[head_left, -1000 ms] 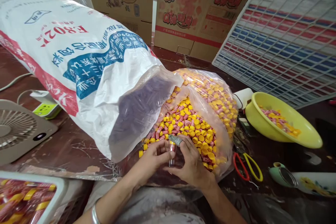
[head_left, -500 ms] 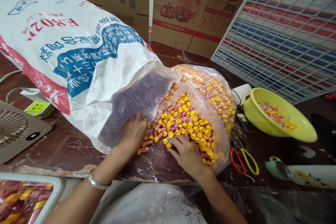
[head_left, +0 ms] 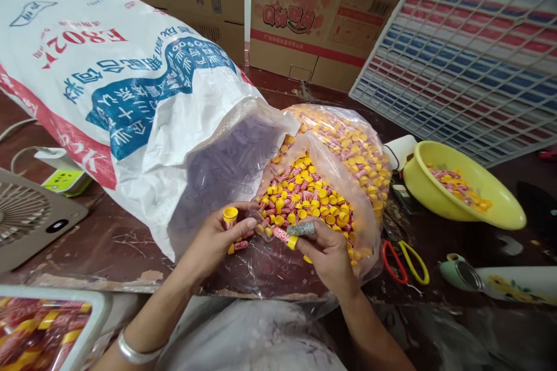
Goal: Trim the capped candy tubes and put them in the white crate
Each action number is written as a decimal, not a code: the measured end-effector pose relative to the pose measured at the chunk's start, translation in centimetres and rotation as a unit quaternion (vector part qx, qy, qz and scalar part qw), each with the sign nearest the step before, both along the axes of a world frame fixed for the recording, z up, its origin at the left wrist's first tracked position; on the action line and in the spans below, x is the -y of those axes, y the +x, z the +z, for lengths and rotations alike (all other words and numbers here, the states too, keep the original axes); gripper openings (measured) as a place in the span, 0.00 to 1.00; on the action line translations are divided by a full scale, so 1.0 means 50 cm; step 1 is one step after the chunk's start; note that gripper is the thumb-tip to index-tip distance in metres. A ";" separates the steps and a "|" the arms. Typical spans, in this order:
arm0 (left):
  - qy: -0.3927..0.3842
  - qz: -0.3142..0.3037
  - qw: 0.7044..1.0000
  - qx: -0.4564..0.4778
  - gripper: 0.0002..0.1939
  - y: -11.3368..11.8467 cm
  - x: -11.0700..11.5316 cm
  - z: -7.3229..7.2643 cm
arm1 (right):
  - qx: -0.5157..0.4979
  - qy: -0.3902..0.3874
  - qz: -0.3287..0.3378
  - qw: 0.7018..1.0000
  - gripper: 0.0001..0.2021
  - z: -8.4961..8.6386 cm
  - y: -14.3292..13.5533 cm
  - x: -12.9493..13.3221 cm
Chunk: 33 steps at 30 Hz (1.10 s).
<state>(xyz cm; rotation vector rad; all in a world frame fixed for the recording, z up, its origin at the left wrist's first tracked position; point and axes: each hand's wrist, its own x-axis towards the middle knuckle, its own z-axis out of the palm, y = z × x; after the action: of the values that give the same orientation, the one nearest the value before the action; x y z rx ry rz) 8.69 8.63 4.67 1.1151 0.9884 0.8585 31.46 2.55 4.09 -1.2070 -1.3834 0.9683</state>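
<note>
Above the table's front edge, my left hand is closed, thumb and fingers pinching a clear plastic tube. A small piece with a yellow cap shows at the same hand; whether it is gripped there I cannot tell. My right hand pinches a red-and-white patterned piece with a yellow cap, whose patterned end meets the tube. A grey wrap covers one right finger. Just behind the hands, many such capped pieces spill from a clear bag. Clear tubes fill the white woven sack at left.
A yellow bowl with capped pieces, scissors and a flask lie right. A white tray of filled tubes sits at lower left, below a fan. Cartons and a wire rack stand behind.
My left hand has drawn back from the sack's mouth with a clear tube. My right hand has lifted a capped piece from the pile, and the hands have come together.
</note>
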 end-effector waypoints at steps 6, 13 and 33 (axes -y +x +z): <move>-0.140 0.040 0.981 0.129 0.26 0.011 0.021 -0.009 | -0.030 -0.020 0.005 0.999 0.04 0.014 -0.011 0.012; 0.001 -0.131 0.991 -0.016 0.16 0.017 0.039 0.005 | -0.063 -0.144 0.032 0.987 0.15 0.008 -0.022 -0.007; 0.290 -0.031 0.772 -0.564 0.12 -0.024 0.038 0.025 | 0.235 -0.064 -0.005 0.970 0.10 -0.030 -0.005 -0.039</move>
<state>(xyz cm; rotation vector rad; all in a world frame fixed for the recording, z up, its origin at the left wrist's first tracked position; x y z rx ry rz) 7.47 6.75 5.91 2.3144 1.6877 0.3525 31.22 4.50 2.59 -1.6117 -1.6969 0.8011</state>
